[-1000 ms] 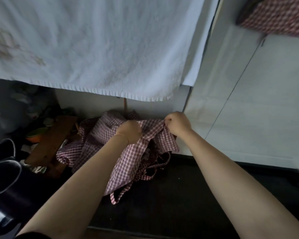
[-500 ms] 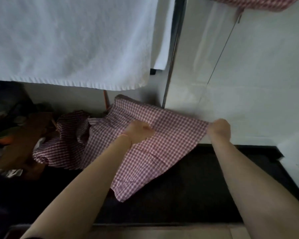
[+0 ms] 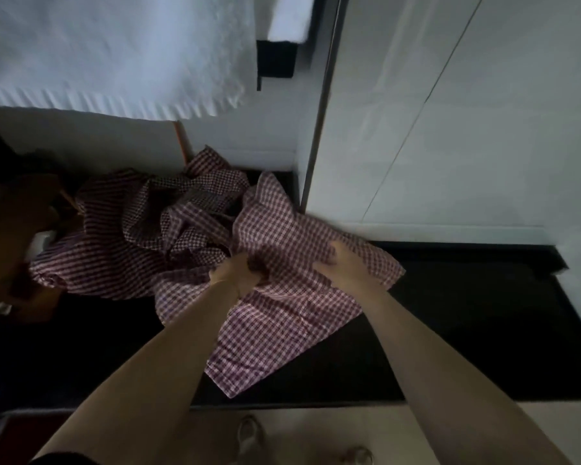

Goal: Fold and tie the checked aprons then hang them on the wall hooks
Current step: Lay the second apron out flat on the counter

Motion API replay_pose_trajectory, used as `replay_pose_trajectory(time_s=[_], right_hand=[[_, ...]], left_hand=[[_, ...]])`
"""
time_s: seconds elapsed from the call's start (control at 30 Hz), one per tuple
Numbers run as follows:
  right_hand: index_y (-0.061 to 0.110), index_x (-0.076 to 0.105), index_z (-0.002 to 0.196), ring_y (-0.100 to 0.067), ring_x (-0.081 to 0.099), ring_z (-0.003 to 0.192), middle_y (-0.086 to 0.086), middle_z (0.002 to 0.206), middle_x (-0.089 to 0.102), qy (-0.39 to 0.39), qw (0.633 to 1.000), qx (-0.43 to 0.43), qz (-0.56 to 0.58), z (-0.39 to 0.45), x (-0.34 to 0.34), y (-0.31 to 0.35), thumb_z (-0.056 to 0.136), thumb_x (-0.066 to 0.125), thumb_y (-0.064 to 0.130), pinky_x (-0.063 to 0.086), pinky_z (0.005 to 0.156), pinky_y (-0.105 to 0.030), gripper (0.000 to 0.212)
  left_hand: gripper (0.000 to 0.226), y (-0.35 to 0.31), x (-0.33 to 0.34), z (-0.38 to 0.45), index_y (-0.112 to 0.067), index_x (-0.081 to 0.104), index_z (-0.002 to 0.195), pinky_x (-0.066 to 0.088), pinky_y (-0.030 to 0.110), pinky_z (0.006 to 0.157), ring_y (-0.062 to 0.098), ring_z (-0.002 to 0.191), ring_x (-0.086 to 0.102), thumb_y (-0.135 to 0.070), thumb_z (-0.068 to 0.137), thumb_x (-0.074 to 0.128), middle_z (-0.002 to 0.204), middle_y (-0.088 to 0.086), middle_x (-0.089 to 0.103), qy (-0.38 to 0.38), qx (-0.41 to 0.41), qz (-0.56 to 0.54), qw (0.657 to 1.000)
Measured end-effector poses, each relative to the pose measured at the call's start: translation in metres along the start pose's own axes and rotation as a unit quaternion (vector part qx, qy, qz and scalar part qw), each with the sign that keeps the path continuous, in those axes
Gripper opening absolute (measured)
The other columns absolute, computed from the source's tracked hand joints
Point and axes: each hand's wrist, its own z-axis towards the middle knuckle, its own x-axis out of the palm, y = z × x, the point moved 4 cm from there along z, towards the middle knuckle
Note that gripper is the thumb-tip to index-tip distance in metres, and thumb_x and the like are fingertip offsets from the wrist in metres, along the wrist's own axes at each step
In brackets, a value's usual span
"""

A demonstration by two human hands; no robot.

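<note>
While both hands are working at the middle of a checked apron [image 3: 282,317], the job in hand is judged to be getting that one piece flat and squared before any fold is made. It is lying partly spread over the dark counter [image 3: 467,330], its near corner hanging toward the front edge, with the far side running up to the foot of the white wall panel [image 3: 450,129]. The left hand [image 3: 239,273] is bunching a pinch of the cloth in curled fingers, and the right hand [image 3: 346,263] is pressing down on the fabric with its fingers bent over a ridge of it; whether those fingers are truly gripping or only pinning is hard to say. Just beside it, to the left, a crumpled heap of checked aprons [image 3: 131,229] is touching it, perhaps overlapping its edge. A good fold probably is asking for the piece to be pulled clear of that heap first, then drawn taut between the hands so the edges are meeting evenly. Ties are not visible, so they should be found before creasing. A white towel [image 3: 114,52] is hanging above.
</note>
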Motion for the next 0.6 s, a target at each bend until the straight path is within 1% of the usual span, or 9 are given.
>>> replay_pose_trajectory(time_s=[0.07, 0.13, 0.2, 0.27, 0.33, 0.4, 0.47, 0.53, 0.6], right_hand=[[0.023, 0.044, 0.143, -0.010, 0.054, 0.115, 0.007, 0.135, 0.056, -0.028, 1.000, -0.006, 0.000, 0.013, 0.007, 0.008, 0.084, 0.069, 0.058, 0.040, 0.099, -0.028, 0.074], [0.021, 0.049, 0.136, -0.009, 0.055, 0.107, 0.013, 0.120, 0.056, -0.053, 0.998, -0.013, -0.025, 0.023, 0.010, 0.021, 0.083, 0.068, 0.062, 0.042, 0.093, -0.028, 0.070], [0.023, 0.055, 0.127, -0.010, 0.057, 0.100, 0.013, 0.110, 0.057, -0.061, 0.995, -0.023, -0.076, 0.033, 0.012, 0.036, 0.085, 0.067, 0.058, 0.046, 0.089, -0.030, 0.057], [0.024, 0.060, 0.121, -0.014, 0.063, 0.099, 0.010, 0.110, 0.064, -0.045, 0.991, -0.030, -0.123, 0.045, 0.019, 0.041, 0.086, 0.065, 0.053, 0.051, 0.089, -0.034, 0.046], [0.023, 0.057, 0.125, -0.019, 0.064, 0.102, 0.002, 0.113, 0.066, -0.053, 0.985, -0.018, -0.166, 0.052, 0.027, 0.042, 0.089, 0.063, 0.044, 0.052, 0.089, -0.036, 0.042], [0.018, 0.047, 0.133, -0.022, 0.063, 0.104, -0.002, 0.118, 0.064, -0.093, 0.981, -0.022, -0.168, 0.052, 0.030, 0.048, 0.093, 0.063, 0.037, 0.051, 0.089, -0.035, 0.047], [0.020, 0.035, 0.144, -0.023, 0.062, 0.112, 0.000, 0.128, 0.060, -0.097, 0.981, -0.060, -0.156, 0.053, 0.036, 0.057, 0.092, 0.066, 0.035, 0.050, 0.093, -0.037, 0.063], [0.022, 0.027, 0.152, -0.023, 0.059, 0.117, 0.002, 0.135, 0.056, -0.079, 0.979, -0.056, -0.177, 0.056, 0.043, 0.064, 0.089, 0.067, 0.041, 0.049, 0.099, -0.041, 0.077], [0.019, 0.052, 0.133, -0.024, 0.063, 0.106, -0.001, 0.123, 0.064, -0.060, 0.968, -0.020, -0.242, 0.065, 0.048, 0.060, 0.092, 0.061, 0.043, 0.052, 0.092, -0.040, 0.049]], left_hand=[[0.029, -0.003, -0.004, -0.001, -0.010, 0.072, 0.104, 0.055, 0.041, 0.086, 0.033, 0.092, 0.067, -0.036, 0.090, 0.066, 0.099, 0.014, 0.072, 0.012, 0.039, 0.026, 0.999], [0.021, -0.010, -0.005, -0.001, -0.014, 0.074, 0.084, 0.055, 0.033, 0.083, 0.023, 0.085, 0.066, -0.033, 0.090, 0.068, 0.089, 0.007, 0.071, 0.050, 0.074, 0.091, 0.992], [0.034, -0.016, -0.010, 0.000, -0.019, 0.061, 0.065, 0.050, 0.030, 0.074, 0.016, 0.067, 0.056, -0.041, 0.089, 0.068, 0.070, 0.002, 0.061, 0.090, 0.091, 0.123, 0.984], [0.048, -0.016, -0.017, 0.002, -0.011, 0.055, 0.058, 0.046, 0.029, 0.066, 0.017, 0.055, 0.049, -0.044, 0.092, 0.063, 0.057, 0.006, 0.053, 0.096, 0.098, 0.078, 0.987], [0.043, -0.008, -0.035, 0.004, -0.010, 0.053, 0.059, 0.045, 0.033, 0.059, 0.020, 0.053, 0.048, -0.034, 0.094, 0.059, 0.055, 0.006, 0.051, 0.007, 0.067, -0.029, 0.997], [0.038, 0.005, -0.051, 0.008, -0.013, 0.045, 0.057, 0.035, 0.031, 0.051, 0.020, 0.051, 0.041, -0.023, 0.092, 0.055, 0.055, 0.004, 0.045, -0.098, 0.030, -0.049, 0.994], [0.033, 0.018, -0.051, 0.015, -0.012, 0.053, 0.067, 0.042, 0.031, 0.052, 0.019, 0.051, 0.048, -0.028, 0.095, 0.054, 0.062, 0.005, 0.054, -0.049, -0.005, -0.048, 0.998], [0.035, 0.026, -0.038, 0.018, -0.006, 0.062, 0.099, 0.055, 0.035, 0.065, 0.019, 0.060, 0.063, -0.040, 0.097, 0.056, 0.087, 0.011, 0.068, 0.067, -0.037, -0.077, 0.994], [0.045, 0.029, -0.027, 0.016, -0.006, 0.061, 0.114, 0.057, 0.031, 0.066, 0.017, 0.065, 0.065, -0.045, 0.093, 0.062, 0.092, 0.011, 0.068, 0.135, -0.046, -0.085, 0.986]])
